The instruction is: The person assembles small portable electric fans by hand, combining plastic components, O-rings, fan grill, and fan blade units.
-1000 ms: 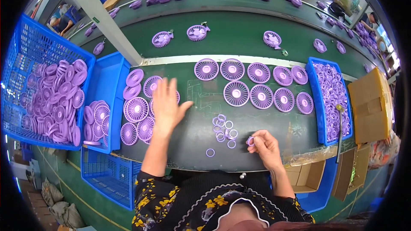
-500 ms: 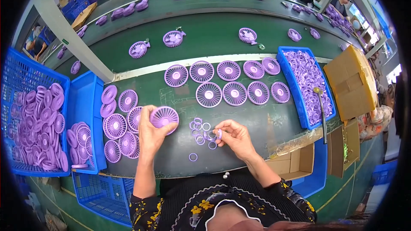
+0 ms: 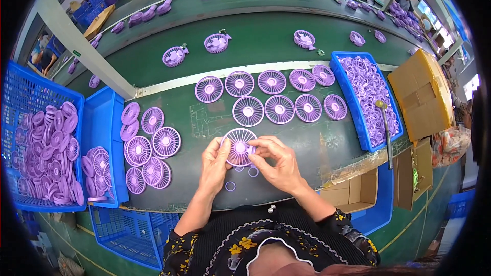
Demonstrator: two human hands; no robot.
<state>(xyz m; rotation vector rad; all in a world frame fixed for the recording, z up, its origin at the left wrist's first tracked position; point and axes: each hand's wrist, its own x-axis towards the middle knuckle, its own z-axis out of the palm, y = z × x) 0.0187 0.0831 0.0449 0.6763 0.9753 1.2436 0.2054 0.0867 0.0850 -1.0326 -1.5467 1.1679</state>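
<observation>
Well, the biggest thing is the green conveyor belt (image 3: pixel 255 51), which curves across the upper part of the frame. Below it, the dark green worktop (image 3: pixel 302 148) fills the middle. A blue basket (image 3: pixel 41 79) heaped with purple fan covers (image 3: pixel 53 148) takes up the far left, and a blue tray (image 3: pixel 105 107) stands just beside it. At the right, a brown cardboard box (image 3: pixel 422 97) stands next to a narrower tray (image 3: pixel 351 107) full of rings (image 3: pixel 365 97); a metal stick (image 3: pixel 387 138) with a yellowish head lies over the lower end of that tray.

Close together in the lower middle are both hands. The left hand (image 3: pixel 214 162) is clamped on the left edge of a round cover (image 3: pixel 238 148), while the right hand (image 3: pixel 279 162) pinches a small ring (image 3: pixel 251 150) at the cover's right edge. Whether ring and cover touch, I cannot tell.

Purple fans (image 3: pixel 175 56) lie spaced out on the belt. Flat covers (image 3: pixel 248 111) sit in two rows above the hands, and bunched covers (image 3: pixel 138 150) lie to the left. Smallest are the loose rings (image 3: pixel 230 190) below the held cover.
</observation>
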